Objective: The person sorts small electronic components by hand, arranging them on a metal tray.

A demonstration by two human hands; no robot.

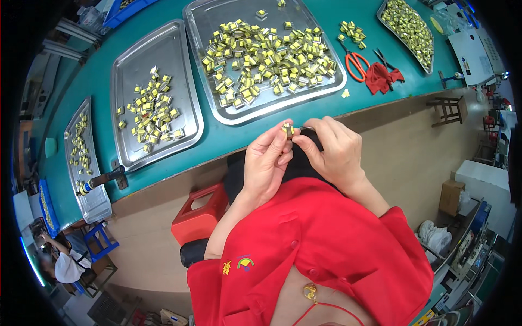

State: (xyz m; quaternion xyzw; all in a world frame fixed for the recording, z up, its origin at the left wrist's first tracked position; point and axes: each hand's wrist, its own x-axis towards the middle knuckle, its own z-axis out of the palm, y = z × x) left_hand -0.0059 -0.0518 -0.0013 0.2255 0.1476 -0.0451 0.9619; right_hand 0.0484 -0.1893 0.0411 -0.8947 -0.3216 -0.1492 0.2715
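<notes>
at frame centre the left hand (266, 163) pinches a small yellow component (287, 130); the right hand (333, 149) grips a thin tool against it. best kept steady, close above the green table (228, 138).

1. Teal tabletop (228, 141) curves across the upper view, its front edge brown.
2. Large steel tray (206, 32) at centre, heaped with small yellow-and-black parts.
3. Second steel tray (130, 146) to its left, sparser scatter of the same parts.
4. Third tray (95, 204) at far left, a few parts along its length.
5. Fourth tray (386, 22) at upper right, densely filled.
6. Loose cluster of parts (352, 31) on bare tabletop beside the centre tray.
7. Orange-handled scissors (356, 62) just beside a crumpled red cloth (380, 77).
8. Red plastic stool (198, 214) on the floor below the tabletop edge.
9. Cardboard box (451, 196) at right, on the floor.
10. Small wooden stool (448, 110) near the right edge.
</notes>
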